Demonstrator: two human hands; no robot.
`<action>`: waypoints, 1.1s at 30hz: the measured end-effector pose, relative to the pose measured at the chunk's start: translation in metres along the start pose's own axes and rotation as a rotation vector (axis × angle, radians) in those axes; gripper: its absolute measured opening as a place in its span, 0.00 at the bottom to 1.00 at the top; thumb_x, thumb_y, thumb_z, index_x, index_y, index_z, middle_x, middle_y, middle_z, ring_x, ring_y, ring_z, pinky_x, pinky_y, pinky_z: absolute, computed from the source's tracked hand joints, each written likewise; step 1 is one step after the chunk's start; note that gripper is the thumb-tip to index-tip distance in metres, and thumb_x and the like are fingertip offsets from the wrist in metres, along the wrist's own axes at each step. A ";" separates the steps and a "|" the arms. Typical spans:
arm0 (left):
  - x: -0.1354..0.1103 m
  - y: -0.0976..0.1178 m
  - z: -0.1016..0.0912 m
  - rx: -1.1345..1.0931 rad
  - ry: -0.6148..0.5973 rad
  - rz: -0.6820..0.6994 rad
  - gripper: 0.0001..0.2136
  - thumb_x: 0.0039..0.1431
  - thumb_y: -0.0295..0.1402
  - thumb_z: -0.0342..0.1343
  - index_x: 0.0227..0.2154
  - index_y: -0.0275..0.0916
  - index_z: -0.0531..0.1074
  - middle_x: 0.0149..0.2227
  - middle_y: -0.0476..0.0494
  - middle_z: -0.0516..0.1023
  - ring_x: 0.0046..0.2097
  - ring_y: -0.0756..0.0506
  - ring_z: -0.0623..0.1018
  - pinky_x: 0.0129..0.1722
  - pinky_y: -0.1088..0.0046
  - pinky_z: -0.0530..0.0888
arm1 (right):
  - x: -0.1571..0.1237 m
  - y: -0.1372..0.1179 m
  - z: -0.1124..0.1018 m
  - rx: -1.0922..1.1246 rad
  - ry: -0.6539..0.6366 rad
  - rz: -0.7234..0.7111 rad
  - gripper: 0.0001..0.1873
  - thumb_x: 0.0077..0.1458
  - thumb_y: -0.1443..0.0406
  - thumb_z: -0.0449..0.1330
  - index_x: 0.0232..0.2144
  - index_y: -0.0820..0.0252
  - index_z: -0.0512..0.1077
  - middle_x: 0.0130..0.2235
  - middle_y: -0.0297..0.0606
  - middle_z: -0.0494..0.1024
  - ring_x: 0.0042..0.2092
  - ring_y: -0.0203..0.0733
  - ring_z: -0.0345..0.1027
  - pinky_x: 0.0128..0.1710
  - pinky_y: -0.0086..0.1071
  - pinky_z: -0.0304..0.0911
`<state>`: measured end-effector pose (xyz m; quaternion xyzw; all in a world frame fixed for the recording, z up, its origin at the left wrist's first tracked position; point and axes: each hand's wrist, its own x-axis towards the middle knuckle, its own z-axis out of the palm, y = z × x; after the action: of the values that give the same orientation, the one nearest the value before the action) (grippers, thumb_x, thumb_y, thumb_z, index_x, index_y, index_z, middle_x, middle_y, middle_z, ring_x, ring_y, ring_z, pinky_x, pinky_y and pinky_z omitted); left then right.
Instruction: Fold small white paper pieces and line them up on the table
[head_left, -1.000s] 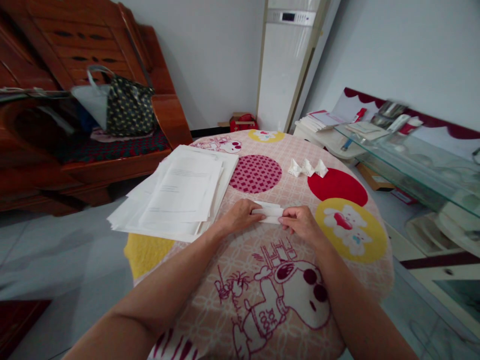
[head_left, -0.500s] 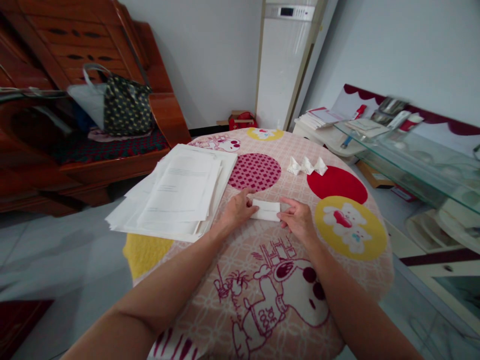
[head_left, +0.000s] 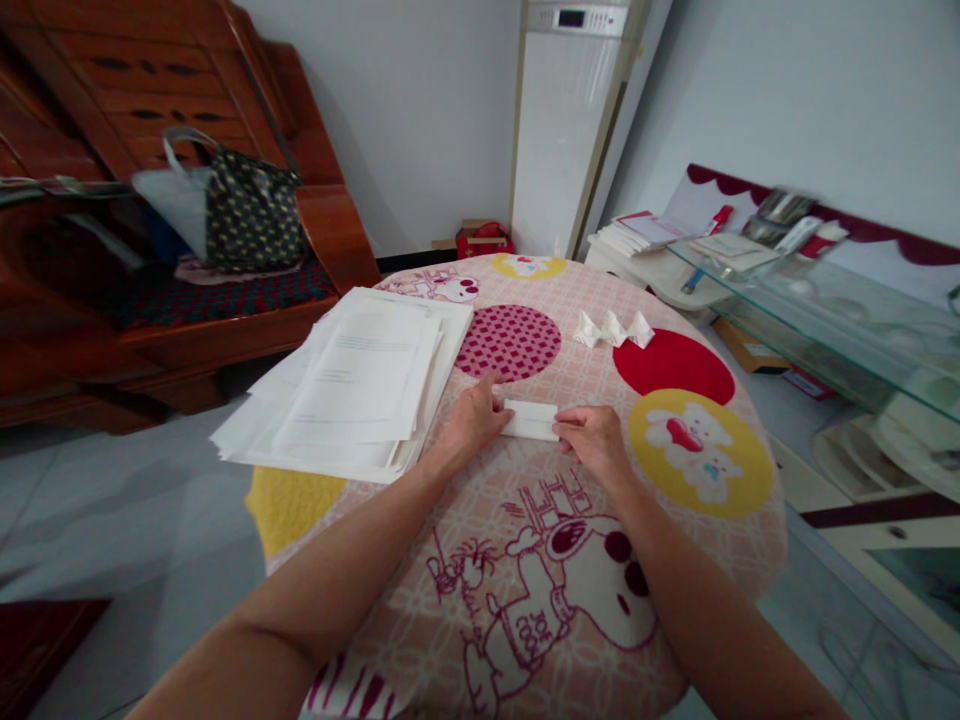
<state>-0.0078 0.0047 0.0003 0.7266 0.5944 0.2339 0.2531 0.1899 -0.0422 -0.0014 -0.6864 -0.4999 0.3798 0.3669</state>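
A small folded strip of white paper lies on the round table's pink cartoon-print cloth. My left hand presses its left end with the fingers curled on it. My right hand grips the strip's right end, fingers closed over the edge. Farther back on the cloth sits a row of three small folded white paper shapes, beyond both hands. A thick pile of white sheets lies just left of my left hand.
A wooden bench with a dark patterned handbag stands at the left. A tall white air-conditioner cabinet stands behind the table. A glass shelf with books and boxes runs along the right. Grey tiled floor surrounds the table.
The paper strip was folded flatter and narrower between my hands. Both hands shifted slightly away from me and now press the strip's ends on the cloth.
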 end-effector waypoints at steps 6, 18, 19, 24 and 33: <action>0.001 -0.001 0.001 -0.004 0.006 -0.019 0.23 0.54 0.26 0.62 0.54 0.37 0.69 0.29 0.51 0.79 0.34 0.47 0.78 0.39 0.71 0.72 | -0.001 -0.002 0.000 -0.017 0.008 0.003 0.16 0.47 0.68 0.63 0.39 0.70 0.82 0.18 0.34 0.76 0.19 0.36 0.69 0.18 0.24 0.63; 0.004 -0.004 0.002 -0.047 -0.003 -0.029 0.23 0.54 0.28 0.64 0.53 0.36 0.70 0.26 0.51 0.78 0.32 0.47 0.78 0.35 0.72 0.71 | 0.000 0.000 0.001 -0.038 0.016 0.010 0.16 0.46 0.68 0.63 0.39 0.68 0.82 0.18 0.35 0.76 0.21 0.38 0.72 0.19 0.25 0.64; 0.004 -0.004 0.002 -0.046 -0.004 -0.030 0.23 0.54 0.28 0.64 0.53 0.36 0.70 0.27 0.50 0.78 0.32 0.47 0.78 0.35 0.72 0.71 | -0.001 -0.001 0.001 -0.039 0.017 0.010 0.16 0.46 0.68 0.63 0.39 0.68 0.82 0.18 0.35 0.76 0.20 0.38 0.72 0.19 0.25 0.64; 0.004 -0.004 0.003 -0.039 0.003 -0.029 0.22 0.54 0.28 0.64 0.53 0.36 0.69 0.27 0.50 0.78 0.33 0.47 0.78 0.36 0.72 0.71 | -0.002 -0.006 0.001 -0.034 0.020 0.021 0.15 0.46 0.69 0.63 0.38 0.67 0.82 0.21 0.36 0.79 0.20 0.37 0.72 0.19 0.25 0.65; 0.005 -0.004 0.002 -0.062 -0.011 -0.033 0.22 0.55 0.27 0.64 0.53 0.35 0.70 0.29 0.48 0.78 0.34 0.46 0.78 0.38 0.71 0.71 | 0.000 -0.006 0.003 -0.065 0.029 0.026 0.15 0.47 0.70 0.63 0.38 0.66 0.82 0.23 0.38 0.81 0.21 0.38 0.73 0.19 0.24 0.65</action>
<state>-0.0087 0.0100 -0.0035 0.7098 0.5974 0.2440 0.2824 0.1851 -0.0410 0.0027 -0.7100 -0.4976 0.3580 0.3465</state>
